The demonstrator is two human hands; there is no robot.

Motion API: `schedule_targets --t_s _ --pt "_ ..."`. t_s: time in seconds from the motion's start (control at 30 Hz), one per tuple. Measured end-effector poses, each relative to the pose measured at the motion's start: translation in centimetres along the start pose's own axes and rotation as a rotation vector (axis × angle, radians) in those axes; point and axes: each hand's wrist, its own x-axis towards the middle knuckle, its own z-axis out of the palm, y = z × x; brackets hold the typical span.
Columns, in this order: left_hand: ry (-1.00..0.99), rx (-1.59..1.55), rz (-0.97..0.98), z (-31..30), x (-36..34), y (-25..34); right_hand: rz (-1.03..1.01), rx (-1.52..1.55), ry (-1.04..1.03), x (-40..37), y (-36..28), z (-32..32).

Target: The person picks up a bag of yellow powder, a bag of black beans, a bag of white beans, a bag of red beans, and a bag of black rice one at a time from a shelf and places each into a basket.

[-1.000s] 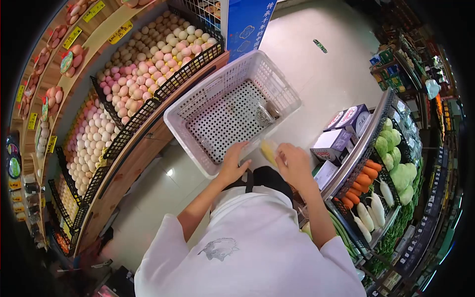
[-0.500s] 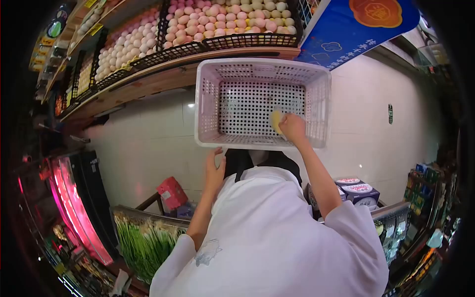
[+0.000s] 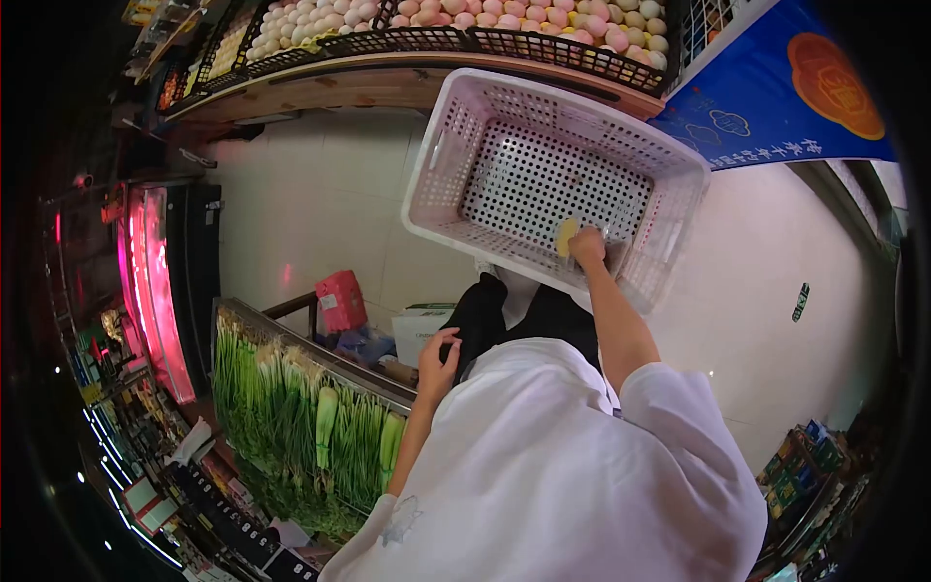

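A large pale plastic basket [image 3: 434, 160] with perforated walls and floor stands tilted in the view, in front of my body. My right hand [image 3: 588, 247] reaches inside it near the front wall, closed round a small yellow item [image 3: 567, 237]. Something clear, perhaps plastic, shows beside that hand, too blurred to make out. My left hand [image 3: 438, 361] hangs outside the basket by my dark-trousered leg, fingers apart and curved, with nothing in it.
Egg crates [image 3: 543, 39] line a wooden shelf behind the basket. A blue banner [image 3: 747, 107] hangs at the upper right. Green vegetables [image 3: 291, 417] fill a stand at the lower left, near a red package [image 3: 341, 301] and a white box [image 3: 419, 328].
The view has turned, so the basket appears slanted and further right. My right hand stays in it with the yellow item. My left hand now appears lower, further from the basket.
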Motion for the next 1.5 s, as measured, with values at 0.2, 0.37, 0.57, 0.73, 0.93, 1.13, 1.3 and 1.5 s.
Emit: schedule_targets --t_s 0.2,0.37,0.57,0.73,0.93,1.13,1.3,1.5 --pt "-0.065 -0.036 -0.075 -2.1 0.5 -2.5 -0.221 0.051 0.027 2.4 1.6 0.5" --pt "-0.078 -0.1 -0.055 -5.8 2.6 -6.7 -0.256 0.211 0.31 -0.2 2.3 -3.3" --pt "-0.052 -0.134 0.037 -13.3 5.3 -12.0 -0.37 0.256 0.391 -3.2 2.1 -2.7" --pt "0.028 -0.096 0.114 -19.2 8.1 -16.8 -0.417 0.167 0.317 -7.3 -9.0 -0.5" --pt "0.088 -0.227 0.164 -24.0 11.7 -17.0 -0.778 0.102 0.408 -11.2 -27.4 3.7" --pt "-0.009 -0.303 0.166 -29.1 17.8 -18.2 -0.926 0.044 -0.076 -10.2 -41.4 14.1" --pt "0.017 -0.086 0.175 -38.1 27.4 -22.3 -0.822 -0.537 -0.447 -4.1 -46.4 25.4" --pt "0.132 0.074 -0.017 -49.4 35.6 -37.3 -0.588 -0.247 -0.519 -2.5 -57.0 28.8"
